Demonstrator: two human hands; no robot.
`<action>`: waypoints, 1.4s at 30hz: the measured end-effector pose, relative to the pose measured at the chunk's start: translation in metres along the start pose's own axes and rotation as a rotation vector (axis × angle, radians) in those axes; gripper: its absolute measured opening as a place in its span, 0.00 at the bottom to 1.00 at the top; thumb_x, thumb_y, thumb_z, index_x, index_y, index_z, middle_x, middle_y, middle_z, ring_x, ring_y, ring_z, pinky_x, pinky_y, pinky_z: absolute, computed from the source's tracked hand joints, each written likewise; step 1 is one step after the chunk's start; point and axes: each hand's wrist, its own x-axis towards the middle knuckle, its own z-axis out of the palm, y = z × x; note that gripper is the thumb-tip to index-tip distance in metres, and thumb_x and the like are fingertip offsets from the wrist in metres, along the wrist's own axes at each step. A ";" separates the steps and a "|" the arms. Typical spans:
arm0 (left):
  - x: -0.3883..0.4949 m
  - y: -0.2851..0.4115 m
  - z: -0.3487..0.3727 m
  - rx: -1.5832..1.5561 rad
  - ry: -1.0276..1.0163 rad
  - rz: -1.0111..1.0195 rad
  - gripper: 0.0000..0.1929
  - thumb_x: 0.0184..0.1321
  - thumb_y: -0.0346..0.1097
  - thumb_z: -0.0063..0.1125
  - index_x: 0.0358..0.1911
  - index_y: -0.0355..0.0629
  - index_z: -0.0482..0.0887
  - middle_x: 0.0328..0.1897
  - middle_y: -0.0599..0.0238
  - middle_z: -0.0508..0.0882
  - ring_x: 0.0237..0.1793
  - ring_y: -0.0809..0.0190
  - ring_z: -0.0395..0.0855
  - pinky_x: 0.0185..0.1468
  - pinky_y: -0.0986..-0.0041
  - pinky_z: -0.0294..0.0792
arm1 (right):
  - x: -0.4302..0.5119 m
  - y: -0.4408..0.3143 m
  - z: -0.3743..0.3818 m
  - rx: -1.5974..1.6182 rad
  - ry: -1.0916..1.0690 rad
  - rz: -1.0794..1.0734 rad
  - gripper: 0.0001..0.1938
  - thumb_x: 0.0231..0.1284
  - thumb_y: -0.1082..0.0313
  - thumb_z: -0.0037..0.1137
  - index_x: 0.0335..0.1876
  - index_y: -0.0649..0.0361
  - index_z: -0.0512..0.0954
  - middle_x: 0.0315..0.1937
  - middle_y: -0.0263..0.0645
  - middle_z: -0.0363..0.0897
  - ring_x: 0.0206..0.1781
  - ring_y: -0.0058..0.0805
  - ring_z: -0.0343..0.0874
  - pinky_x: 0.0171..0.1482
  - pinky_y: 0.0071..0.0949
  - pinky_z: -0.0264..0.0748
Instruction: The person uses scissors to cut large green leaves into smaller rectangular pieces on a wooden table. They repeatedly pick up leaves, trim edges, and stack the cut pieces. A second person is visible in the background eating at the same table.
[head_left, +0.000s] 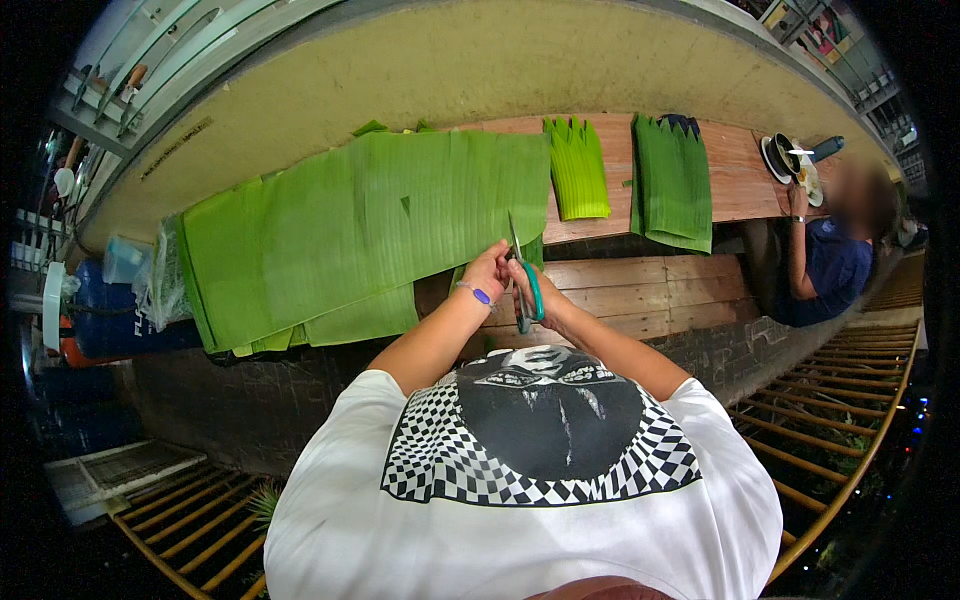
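Observation:
My right hand (546, 295) holds scissors with teal handles (535, 294), their blades pointing away from me over the right end of a large green banana leaf (360, 217). At the leaf's lower right edge, close beside the blades, is my left hand (489, 274), its fingers closed near the leaf edge; whether they pinch it is unclear. More leaves lie under the large one. To the right lie a light green bundle of leaf pieces with pointed ends (580, 172) and a darker green bundle with pointed ends (673, 187).
The leaves lie on a long wooden table (615, 142) against a yellowish wall. A wooden bench (622, 289) stands nearer me. At the right sits a person in a dark blue shirt (836, 259), beside a black bowl (784, 154) and a plate. Blue containers (112, 315) stand at the left.

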 end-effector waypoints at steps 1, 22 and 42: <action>0.002 0.001 -0.003 0.019 -0.003 -0.015 0.10 0.62 0.42 0.59 0.25 0.51 0.76 0.15 0.75 0.72 0.16 0.68 0.68 0.20 0.77 0.63 | 0.001 -0.001 -0.001 -0.008 0.004 -0.006 0.27 0.63 0.36 0.44 0.52 0.52 0.71 0.20 0.29 0.66 0.18 0.20 0.66 0.19 0.22 0.64; -0.060 0.004 0.007 0.025 -0.064 -0.166 0.07 0.63 0.40 0.56 0.27 0.53 0.78 0.19 0.85 0.76 0.16 0.80 0.66 0.20 0.85 0.57 | 0.021 -0.018 -0.006 0.048 0.117 0.031 0.28 0.59 0.31 0.46 0.41 0.52 0.72 0.21 0.31 0.70 0.20 0.21 0.68 0.23 0.24 0.67; -0.097 0.011 0.006 0.000 -0.035 -0.188 0.06 0.57 0.39 0.65 0.29 0.52 0.79 0.23 0.83 0.79 0.19 0.78 0.68 0.27 0.81 0.59 | 0.119 -0.063 -0.037 0.074 0.107 -0.133 0.40 0.59 0.35 0.50 0.61 0.68 0.66 0.53 0.50 0.74 0.51 0.38 0.76 0.52 0.36 0.74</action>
